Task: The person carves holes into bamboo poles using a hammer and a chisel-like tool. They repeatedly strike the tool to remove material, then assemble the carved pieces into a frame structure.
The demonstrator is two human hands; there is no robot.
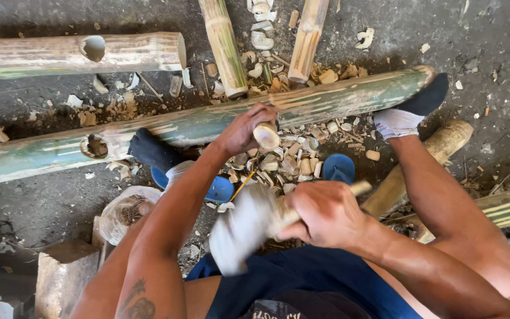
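Head view, left hand gripping chisel on bamboo pole, right hand swinging mallet

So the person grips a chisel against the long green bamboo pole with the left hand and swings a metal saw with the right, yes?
Not quite. The head view shows the right hand swinging a wooden mallet, blurred by motion, not a saw. The left hand does hold a chisel at the green bamboo pole.

Five bamboo poles, two sandals.

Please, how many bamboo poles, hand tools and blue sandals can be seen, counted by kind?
Bamboo poles: 6, among them the long green pole
Hand tools: 2, mallet and chisel
Blue sandals: 2
Total: 10
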